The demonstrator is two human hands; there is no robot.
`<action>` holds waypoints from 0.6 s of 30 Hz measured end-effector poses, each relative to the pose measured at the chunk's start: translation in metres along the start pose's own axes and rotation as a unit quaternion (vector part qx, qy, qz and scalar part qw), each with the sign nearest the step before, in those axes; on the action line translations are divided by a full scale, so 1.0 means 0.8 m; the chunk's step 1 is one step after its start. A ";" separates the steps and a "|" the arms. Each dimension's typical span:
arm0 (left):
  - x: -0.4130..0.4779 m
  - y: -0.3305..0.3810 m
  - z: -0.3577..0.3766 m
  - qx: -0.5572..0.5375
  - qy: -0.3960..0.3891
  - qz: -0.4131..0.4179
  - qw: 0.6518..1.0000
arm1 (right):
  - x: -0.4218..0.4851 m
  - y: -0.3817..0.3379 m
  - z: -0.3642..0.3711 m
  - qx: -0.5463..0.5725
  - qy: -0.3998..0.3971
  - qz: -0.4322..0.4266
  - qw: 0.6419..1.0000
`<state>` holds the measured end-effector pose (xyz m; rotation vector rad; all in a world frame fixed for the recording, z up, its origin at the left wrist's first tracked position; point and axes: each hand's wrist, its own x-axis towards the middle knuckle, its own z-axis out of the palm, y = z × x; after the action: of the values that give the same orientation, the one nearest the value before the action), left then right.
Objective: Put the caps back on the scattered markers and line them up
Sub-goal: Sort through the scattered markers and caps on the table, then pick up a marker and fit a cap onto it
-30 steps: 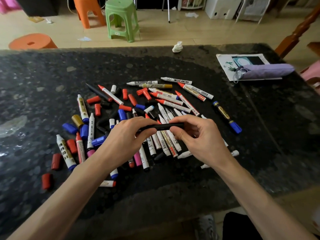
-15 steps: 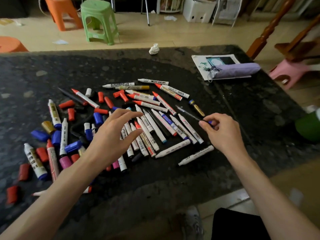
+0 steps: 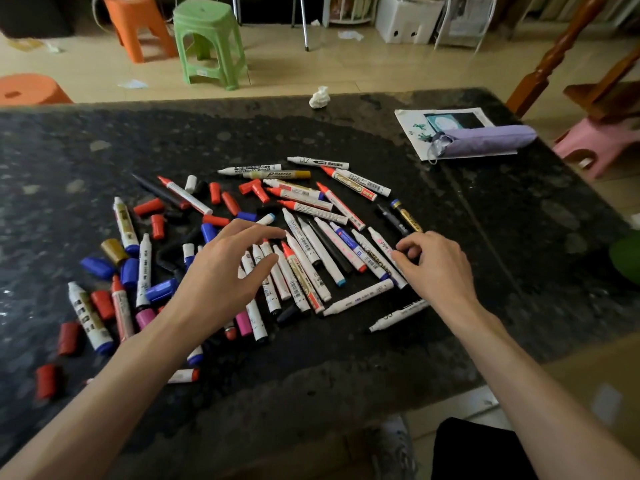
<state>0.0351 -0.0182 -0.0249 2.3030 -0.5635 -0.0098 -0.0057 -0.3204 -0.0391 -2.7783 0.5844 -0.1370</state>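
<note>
Markers (image 3: 322, 252) and loose caps (image 3: 149, 206) lie all over the dark table (image 3: 519, 271). Left hand (image 3: 221, 278) hovers spread above them. Right hand (image 3: 436, 268) has loosely bent fingers, holding nothing.

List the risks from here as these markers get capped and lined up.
The left hand hovers beside uncapped white markers, so ink may smear skin. The left forearm lies beside a red-ended white marker and might sweep it off the dark speckled table. Loose red caps and blue caps are mixed, so colours may get mismatched.
</note>
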 end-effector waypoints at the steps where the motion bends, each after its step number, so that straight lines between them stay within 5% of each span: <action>1: -0.001 -0.002 -0.003 0.001 0.001 0.002 1.000 | 0.000 -0.003 0.003 -0.009 -0.014 0.002 1.000; 7: -0.008 -0.007 -0.014 -0.006 0.003 -0.004 1.000 | 0.004 -0.012 0.004 -0.006 -0.003 0.026 1.000; 10: -0.009 -0.002 -0.013 -0.030 -0.006 -0.016 0.999 | -0.007 -0.033 -0.005 0.170 -0.015 0.014 0.985; 13: -0.011 0.011 -0.008 -0.088 -0.057 -0.042 0.994 | -0.035 -0.079 -0.011 0.415 -0.158 0.026 0.896; 18: -0.017 0.019 -0.010 -0.148 -0.143 -0.044 0.977 | -0.070 -0.135 0.000 0.507 -0.280 -0.007 0.815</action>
<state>0.0180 -0.0165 -0.0114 2.0424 -0.5611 -0.4460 -0.0161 -0.2035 -0.0079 -1.6399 0.2092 0.2886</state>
